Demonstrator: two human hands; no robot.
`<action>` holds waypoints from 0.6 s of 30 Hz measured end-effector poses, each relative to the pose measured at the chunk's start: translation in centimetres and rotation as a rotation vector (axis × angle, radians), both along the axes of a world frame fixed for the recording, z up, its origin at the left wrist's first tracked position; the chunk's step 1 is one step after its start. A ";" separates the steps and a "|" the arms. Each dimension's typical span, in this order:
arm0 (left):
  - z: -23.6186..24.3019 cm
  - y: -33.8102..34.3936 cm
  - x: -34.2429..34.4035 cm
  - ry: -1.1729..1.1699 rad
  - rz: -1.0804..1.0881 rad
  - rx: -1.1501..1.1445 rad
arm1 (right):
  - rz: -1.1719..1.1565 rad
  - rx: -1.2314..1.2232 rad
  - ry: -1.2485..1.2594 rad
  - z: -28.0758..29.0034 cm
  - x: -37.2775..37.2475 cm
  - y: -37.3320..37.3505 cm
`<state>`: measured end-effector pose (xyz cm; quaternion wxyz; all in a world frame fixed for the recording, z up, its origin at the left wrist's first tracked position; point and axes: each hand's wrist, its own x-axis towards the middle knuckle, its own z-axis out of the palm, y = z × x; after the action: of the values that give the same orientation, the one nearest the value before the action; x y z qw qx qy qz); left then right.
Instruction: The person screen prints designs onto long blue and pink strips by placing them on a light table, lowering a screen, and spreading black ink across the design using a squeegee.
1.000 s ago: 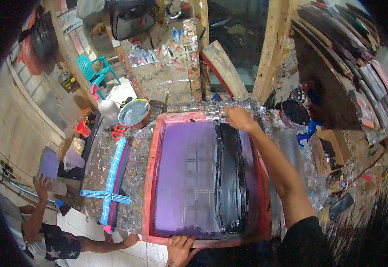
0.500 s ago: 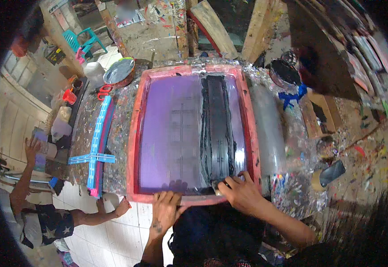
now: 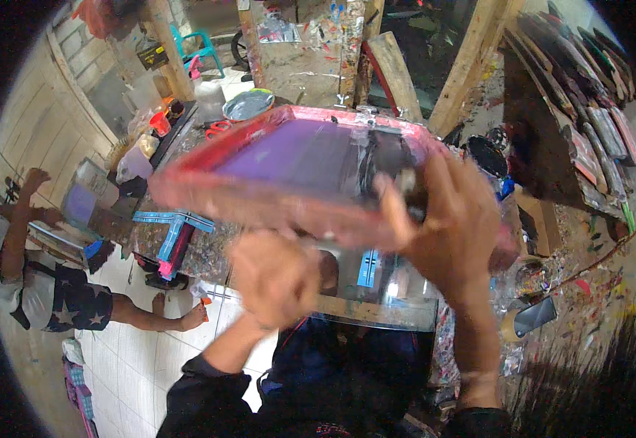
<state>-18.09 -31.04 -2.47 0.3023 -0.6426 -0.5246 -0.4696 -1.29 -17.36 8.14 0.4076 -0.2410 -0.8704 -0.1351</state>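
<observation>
A: Where is the rectangular red wooden frame (image 3: 274, 204)?
B: Above the speckled, paint-stained table (image 3: 219, 255), tilted, its near edge raised. It borders a purple mesh screen (image 3: 281, 160) with a thick black ink band (image 3: 385, 155) toward its right side.
A: And the right hand (image 3: 453, 226)?
B: At the frame's near edge, toward the right corner. Its thumb stands apart from the other fingers; blur hides whether they pinch anything.
A: The left hand (image 3: 274, 277)?
B: Just below the near edge, fingers seemingly curled. It's too blurred to tell whether they're pressed together or touching the frame.
A: What's around?
B: A light-blue cross-shaped strip (image 3: 172, 237) on the left, red-handled scissors (image 3: 218, 130) beyond it, and a round bowl of grey paint (image 3: 248, 106) near those.
</observation>
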 end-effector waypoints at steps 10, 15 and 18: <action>-14.0 6.9 14.9 -0.462 -0.488 -0.823 | -0.101 -0.186 -0.322 15.8 -3.0 7.8; -12.6 3.5 5.6 -0.473 -0.267 -1.170 | -0.141 0.110 -0.372 15.1 -5.2 11.8; -13.4 2.6 3.7 -0.452 -0.278 -1.151 | -0.113 0.159 -0.366 17.3 -5.3 12.9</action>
<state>-14.41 -28.41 -15.87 -0.2738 -0.6493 -0.6556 -0.2714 -6.60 -4.48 25.40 0.2524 -0.2279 -0.9016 -0.2674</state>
